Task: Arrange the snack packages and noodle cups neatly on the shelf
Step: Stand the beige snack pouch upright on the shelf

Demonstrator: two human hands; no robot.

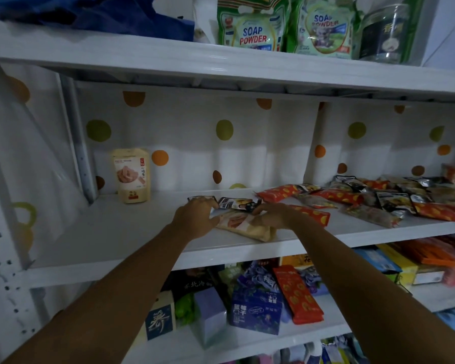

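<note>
A beige snack pouch (243, 227) lies flat near the front edge of the white middle shelf (111, 232). My left hand (195, 215) grips its left end and my right hand (272, 215) grips its right end. Just behind the hands lie two small dark packets (235, 202). An identical beige pouch (131, 176) stands upright at the shelf's back left. To the right, several red and dark snack packages (378, 198) lie scattered in a loose heap. No noodle cups show.
The upper shelf holds two green soap powder bags (252, 24), a clear jar (384, 32) and blue cloth (90, 11). The lower shelf holds boxes and packets, among them a blue box (255, 313) and a red packet (297, 292). A dotted white liner backs the shelf.
</note>
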